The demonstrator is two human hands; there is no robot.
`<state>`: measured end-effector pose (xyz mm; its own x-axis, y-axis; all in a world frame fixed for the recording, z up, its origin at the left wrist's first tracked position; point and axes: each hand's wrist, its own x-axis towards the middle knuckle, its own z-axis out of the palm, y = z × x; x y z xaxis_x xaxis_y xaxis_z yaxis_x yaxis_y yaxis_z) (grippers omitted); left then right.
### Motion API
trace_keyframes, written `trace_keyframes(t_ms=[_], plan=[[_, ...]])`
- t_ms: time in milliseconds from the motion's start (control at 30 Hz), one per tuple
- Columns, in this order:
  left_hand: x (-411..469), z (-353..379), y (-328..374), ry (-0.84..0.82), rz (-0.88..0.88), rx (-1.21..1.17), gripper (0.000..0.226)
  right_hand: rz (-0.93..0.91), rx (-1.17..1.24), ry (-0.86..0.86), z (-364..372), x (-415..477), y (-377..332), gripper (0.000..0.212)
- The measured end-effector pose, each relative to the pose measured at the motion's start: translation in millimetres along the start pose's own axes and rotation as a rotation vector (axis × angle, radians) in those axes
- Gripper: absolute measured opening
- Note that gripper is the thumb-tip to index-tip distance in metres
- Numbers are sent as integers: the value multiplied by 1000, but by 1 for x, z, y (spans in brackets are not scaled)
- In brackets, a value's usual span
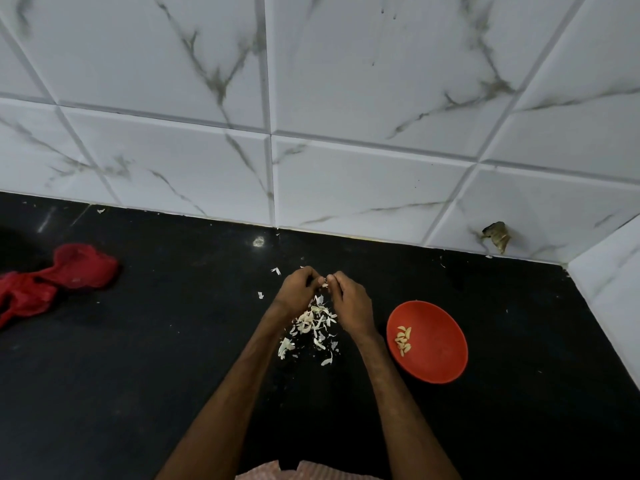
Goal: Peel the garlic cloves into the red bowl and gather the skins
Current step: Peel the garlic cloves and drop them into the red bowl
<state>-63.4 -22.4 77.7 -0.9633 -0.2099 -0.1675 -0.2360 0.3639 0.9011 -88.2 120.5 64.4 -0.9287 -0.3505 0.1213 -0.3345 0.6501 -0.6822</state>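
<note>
Left hand [298, 288] and right hand [349, 299]: fingers [311, 273] curled, pinching one garlic clove [325, 280] between the tips, mid-peel by the look of it. Skins pile [313, 323] lies on the bench [173, 341] just below the fingers. Red bowl [436, 362] with peeled cloves [403, 339] sits near, to their right.

Risks: the clove could slip from the pinch into the skins. Stray flakes [260, 295] left of the fingers are easy to miss when gathering.

No readable text or brands.
</note>
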Motion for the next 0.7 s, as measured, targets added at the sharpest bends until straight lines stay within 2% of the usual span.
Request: trace_keyframes(t_ms=[100, 267, 367, 500, 600, 700], plan=[[-3, 5, 3, -9, -41, -80, 18, -2, -21, 18, -1, -2, -2, 29], [-7, 10, 8, -40, -281, -508, 30, -233, -284, 119, -3, -3, -16, 35], [-9, 9, 10, -40, -317, -596, 31, -292, -333, 205, 1, -8, -13, 42], [-9, 9, 11, 0, -301, -623, 30, -62, -12, 211, 7, -5, -10, 23], [-8, 7, 13, 37, -273, -636, 29, -73, 200, 253, 3, -1, -10, 9], [-9, 8, 13, 55, -248, -597, 31, -90, 181, 177, 2, 0, -12, 7]])
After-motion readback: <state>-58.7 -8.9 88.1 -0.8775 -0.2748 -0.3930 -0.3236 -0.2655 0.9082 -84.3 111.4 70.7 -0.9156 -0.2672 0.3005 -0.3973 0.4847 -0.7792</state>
